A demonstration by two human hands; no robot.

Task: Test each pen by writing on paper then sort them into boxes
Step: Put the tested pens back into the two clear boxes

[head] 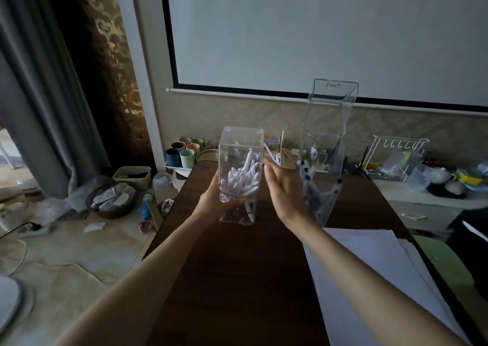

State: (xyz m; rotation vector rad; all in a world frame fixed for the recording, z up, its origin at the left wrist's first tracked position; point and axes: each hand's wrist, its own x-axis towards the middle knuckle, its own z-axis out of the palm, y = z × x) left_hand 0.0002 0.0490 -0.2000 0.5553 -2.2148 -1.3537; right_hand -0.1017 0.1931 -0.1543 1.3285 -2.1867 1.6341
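On the dark wooden table (237, 279), the left hand (211, 200) grips a clear box (240, 160) of white pens (244, 179) from its left side. The right hand (284, 189) is just right of it, fingers straight. Farther right stands a taller clear box (323, 160), lid raised, holding dark-capped pens (307, 184). White paper (369, 266) lies near right.
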